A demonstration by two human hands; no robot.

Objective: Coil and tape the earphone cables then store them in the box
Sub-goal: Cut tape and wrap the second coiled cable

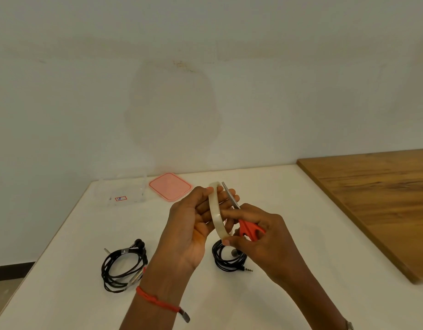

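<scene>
Now: two earphone cables, both coiled on the worktop (301, 222); left coil (123, 267) lies apart and looks taped, right coil (229, 258) sits just under the hands.
Handling: light, floppy, likely to spring open; best pinched across the bundled strands, not at plug or buds.
Tape roll (215, 210): one, left hand (191, 225) fingers curled round it.
Scissors (249, 229): one pair, gripped in right hand (260, 236); its thumb and forefinger also touch the roll.
Box (139, 186): one, clear, open, far left; one pink lid (170, 186) beside it.
</scene>
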